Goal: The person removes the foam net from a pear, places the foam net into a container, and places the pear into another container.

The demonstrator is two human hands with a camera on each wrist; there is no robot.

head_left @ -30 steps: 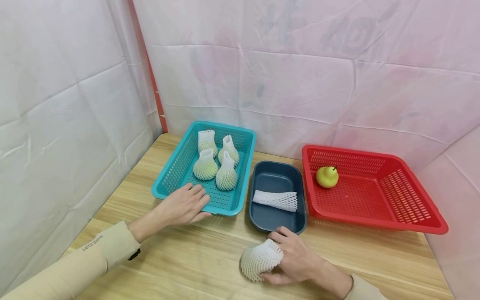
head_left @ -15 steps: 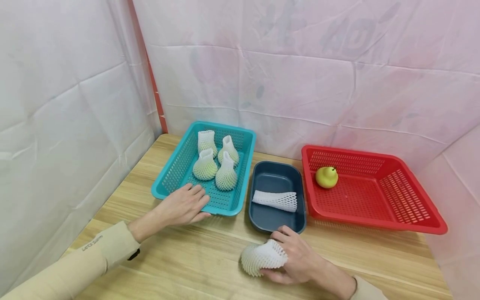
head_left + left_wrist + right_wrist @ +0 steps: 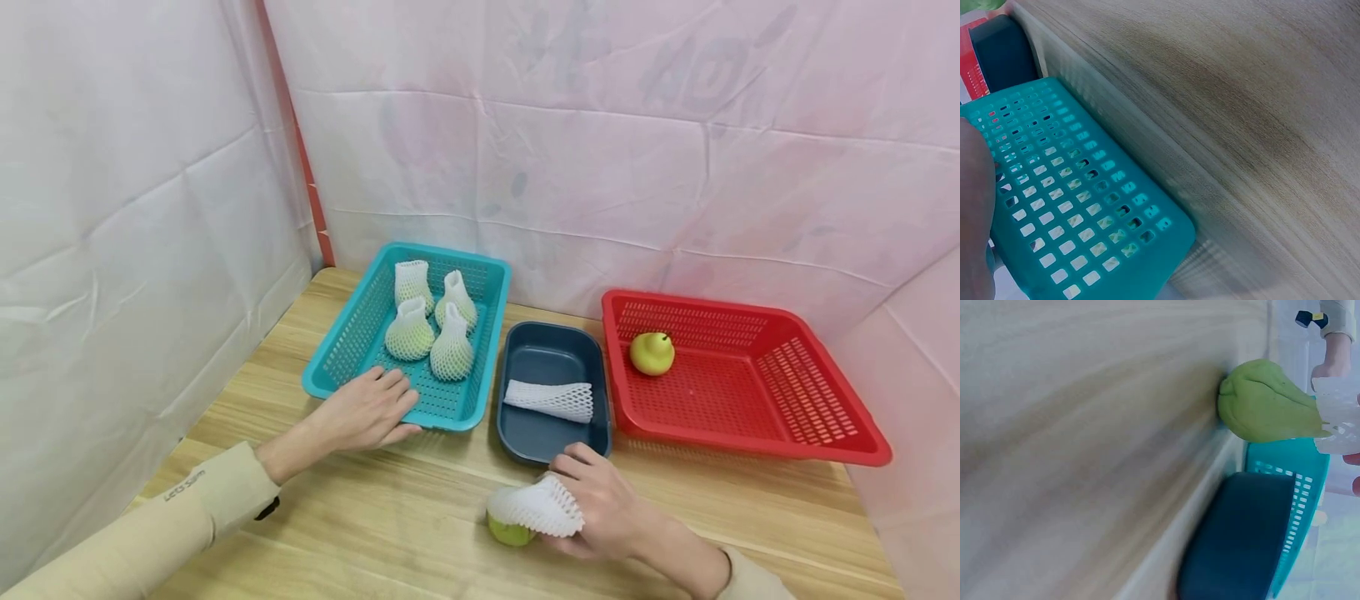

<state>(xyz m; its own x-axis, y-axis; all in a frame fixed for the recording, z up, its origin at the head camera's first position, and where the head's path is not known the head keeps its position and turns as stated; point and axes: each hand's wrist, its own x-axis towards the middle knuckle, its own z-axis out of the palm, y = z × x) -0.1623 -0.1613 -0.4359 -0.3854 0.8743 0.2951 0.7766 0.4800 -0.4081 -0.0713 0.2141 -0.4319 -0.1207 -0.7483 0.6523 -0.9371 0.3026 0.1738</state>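
Note:
My left hand (image 3: 372, 408) holds the near rim of a teal basket (image 3: 491, 333), fingers over its edge. Inside stand several pale green fruits in white foam nets (image 3: 452, 350). My right hand (image 3: 600, 508) pinches another white foam net (image 3: 543, 504) by its gathered end, in front of the dark blue tray. The net is partly off a green chayote (image 3: 1266, 403), whose creased lower end shows bare close over the table. In the right wrist view the net (image 3: 1341, 415) covers only the narrow end, with fingertips at the right edge.
Between the baskets stands a dark blue tray (image 3: 555, 446) with one loose foam net (image 3: 551, 400) in it. A red basket (image 3: 720, 408) on the right holds a yellow-green pear (image 3: 652, 354). White cloth (image 3: 480, 158) hangs behind the wooden table (image 3: 360, 517).
The right hand has moved slightly right and up with the net, which has slid off the chayote's lower end, baring green skin. The left hand has stayed still.

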